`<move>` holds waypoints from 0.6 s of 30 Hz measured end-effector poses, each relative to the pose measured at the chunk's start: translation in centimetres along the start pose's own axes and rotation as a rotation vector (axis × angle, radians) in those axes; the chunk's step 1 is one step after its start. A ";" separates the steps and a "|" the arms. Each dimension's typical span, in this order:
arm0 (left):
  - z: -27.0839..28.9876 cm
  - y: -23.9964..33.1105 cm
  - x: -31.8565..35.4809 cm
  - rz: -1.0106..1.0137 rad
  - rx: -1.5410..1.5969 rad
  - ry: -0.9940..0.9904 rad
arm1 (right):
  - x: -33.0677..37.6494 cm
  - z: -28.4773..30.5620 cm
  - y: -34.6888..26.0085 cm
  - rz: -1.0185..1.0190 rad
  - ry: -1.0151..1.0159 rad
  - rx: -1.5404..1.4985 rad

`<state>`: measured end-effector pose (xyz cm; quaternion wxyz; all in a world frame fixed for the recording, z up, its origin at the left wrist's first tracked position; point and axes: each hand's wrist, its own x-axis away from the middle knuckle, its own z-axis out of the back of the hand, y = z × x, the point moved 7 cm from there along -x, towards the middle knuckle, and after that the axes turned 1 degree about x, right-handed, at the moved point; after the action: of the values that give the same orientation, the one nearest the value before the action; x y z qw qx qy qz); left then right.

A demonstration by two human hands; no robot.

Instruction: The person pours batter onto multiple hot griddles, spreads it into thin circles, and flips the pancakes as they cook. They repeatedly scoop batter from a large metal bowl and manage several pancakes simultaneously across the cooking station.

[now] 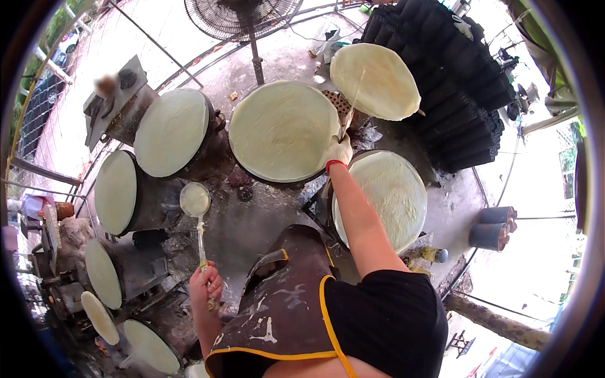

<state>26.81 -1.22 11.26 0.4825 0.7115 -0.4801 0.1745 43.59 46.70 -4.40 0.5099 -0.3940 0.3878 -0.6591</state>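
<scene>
My left hand (207, 286) is closed round the handle of a ladle (195, 200), whose round bowl is coated with pale batter. My right hand (340, 150), in a white glove with a red band at the wrist, is at the right edge of the middle round griddle. Its fingers are closed on a thin stick-like tool (345, 128), partly hidden by the hand. Beyond it is a thin pale crepe (375, 82) with a narrow ridge running across it. A sheet of batter (283, 129) covers the middle griddle, and another (381, 198) covers the griddle under my right forearm.
More batter-covered griddles (171, 132) curve round on my left, including a nearer one (115, 192). Stacked black cylinders (435, 82) stand at the far right. A standing fan (242, 16) is at the back. Dark cylinders (493, 227) and a jar (435, 254) are to the right.
</scene>
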 end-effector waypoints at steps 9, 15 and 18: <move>-0.9 0.5 -2.1 0.017 -0.060 -0.054 | 2.1 -0.6 -5.4 -0.018 -0.183 0.147; -0.9 1.4 -2.9 0.041 -0.124 -0.051 | 2.7 -1.5 -7.4 -0.066 -0.201 -0.691; 0.1 1.5 -3.3 0.074 -0.175 -0.073 | 4.6 3.0 -7.4 -0.155 -0.112 -0.777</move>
<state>23.95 0.30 9.62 0.5181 0.6544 -0.5368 0.1236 42.89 43.17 4.08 0.2921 -0.6210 0.5487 -0.4775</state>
